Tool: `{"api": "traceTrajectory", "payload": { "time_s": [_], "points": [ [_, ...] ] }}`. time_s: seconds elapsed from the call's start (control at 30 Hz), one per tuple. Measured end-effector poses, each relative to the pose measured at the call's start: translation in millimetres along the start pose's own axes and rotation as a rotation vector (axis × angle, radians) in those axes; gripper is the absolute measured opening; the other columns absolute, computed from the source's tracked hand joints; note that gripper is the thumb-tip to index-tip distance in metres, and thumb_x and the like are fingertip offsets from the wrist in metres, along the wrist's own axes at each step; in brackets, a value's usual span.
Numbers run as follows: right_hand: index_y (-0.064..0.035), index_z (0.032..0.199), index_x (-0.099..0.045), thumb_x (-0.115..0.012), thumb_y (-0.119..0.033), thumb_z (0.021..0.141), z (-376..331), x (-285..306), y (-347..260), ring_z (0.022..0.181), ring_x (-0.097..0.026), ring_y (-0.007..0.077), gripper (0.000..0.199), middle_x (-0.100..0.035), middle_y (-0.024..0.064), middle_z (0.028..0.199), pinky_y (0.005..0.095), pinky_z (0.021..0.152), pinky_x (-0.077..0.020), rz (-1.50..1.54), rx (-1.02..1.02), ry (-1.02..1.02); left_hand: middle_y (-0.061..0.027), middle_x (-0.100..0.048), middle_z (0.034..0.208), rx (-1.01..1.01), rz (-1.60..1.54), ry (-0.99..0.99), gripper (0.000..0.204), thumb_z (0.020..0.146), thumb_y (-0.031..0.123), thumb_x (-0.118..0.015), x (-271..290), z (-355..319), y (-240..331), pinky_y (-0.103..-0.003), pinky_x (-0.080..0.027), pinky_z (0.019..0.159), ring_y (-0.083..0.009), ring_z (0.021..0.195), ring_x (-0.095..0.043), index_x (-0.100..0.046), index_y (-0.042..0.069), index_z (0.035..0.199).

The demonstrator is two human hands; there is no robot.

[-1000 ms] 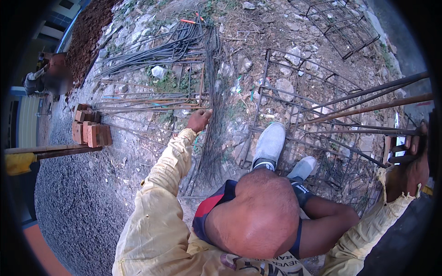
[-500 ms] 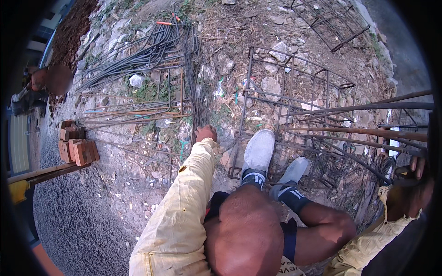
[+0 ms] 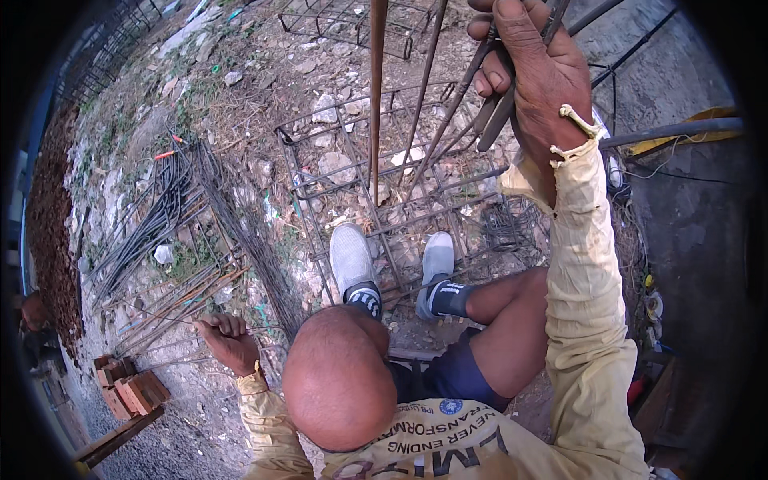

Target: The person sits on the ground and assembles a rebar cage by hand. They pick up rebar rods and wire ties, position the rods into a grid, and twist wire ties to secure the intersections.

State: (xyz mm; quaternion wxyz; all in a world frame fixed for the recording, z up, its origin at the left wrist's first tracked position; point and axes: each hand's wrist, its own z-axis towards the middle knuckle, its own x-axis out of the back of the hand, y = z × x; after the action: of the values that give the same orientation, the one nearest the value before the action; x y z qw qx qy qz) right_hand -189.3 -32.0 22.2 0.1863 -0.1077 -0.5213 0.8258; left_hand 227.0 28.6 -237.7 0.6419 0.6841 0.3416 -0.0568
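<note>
My left hand [image 3: 230,342], at the lower left, is closed with its fingers pinched. A thin dark wire [image 3: 160,317] runs out leftward from its fingertips. Long strands of tie wire [image 3: 250,248] lie in a bundle on the ground just beyond that hand. Raised at the upper right, my right hand [image 3: 544,72] is wrapped round a dark metal hand tool with two handles [image 3: 498,120], which looks like pincers. Its head is partly hidden by the fingers. Steel bars [image 3: 428,96] slant up past the right hand; whether it touches them I cannot tell.
A welded-looking rebar cage [image 3: 352,188] lies around my shoes [image 3: 352,256], with another cage [image 3: 352,22] farther off. Cut rods [image 3: 148,236] are heaped at the left. Red bricks [image 3: 136,392] stand stacked at the lower left. Stony rubble covers the ground.
The view has turned. My left hand has left the wire bundle and moved left and nearer to me, a thin wire at its fingers. My right hand has risen from the lower right.
</note>
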Motion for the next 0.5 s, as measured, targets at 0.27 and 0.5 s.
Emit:
{"api": "traceTrajectory", "payload": {
  "time_s": [0.27, 0.5],
  "points": [
    [-0.0014, 0.106, -0.064, -0.059, -0.030, 0.095, 13.1, 7.7, 32.3, 0.070, -0.055, 0.0092, 0.031, -0.063, 0.0020, 0.082, 0.0249, 0.065, -0.0446, 0.017, 0.227, -0.080, -0.0096, -0.063, 0.098, 0.112, 0.481, -1.140, 0.055, 0.102, 0.046, -0.031, -193.2, -49.0, 5.9, -0.027, -0.044, 0.073, -0.0146, 0.081, -0.055, -0.056, -0.001, 0.117],
    [-0.0035, 0.113, -0.065, -0.058, -0.038, 0.094, 12.4, 7.1, 27.1, 0.091, -0.067, 0.0182, 0.040, -0.071, 0.0110, 0.093, 0.0316, 0.079, -0.0502, -0.200, 0.235, -0.014, -0.0178, -0.032, 0.147, -0.036, 0.682, -1.190, 0.069, 0.100, 0.052, -0.028, -305.1, -68.3, -42.7, -0.032, -0.056, 0.064, -0.0251, 0.113, -0.053, -0.009, 0.012, 0.152]
  ]
}}
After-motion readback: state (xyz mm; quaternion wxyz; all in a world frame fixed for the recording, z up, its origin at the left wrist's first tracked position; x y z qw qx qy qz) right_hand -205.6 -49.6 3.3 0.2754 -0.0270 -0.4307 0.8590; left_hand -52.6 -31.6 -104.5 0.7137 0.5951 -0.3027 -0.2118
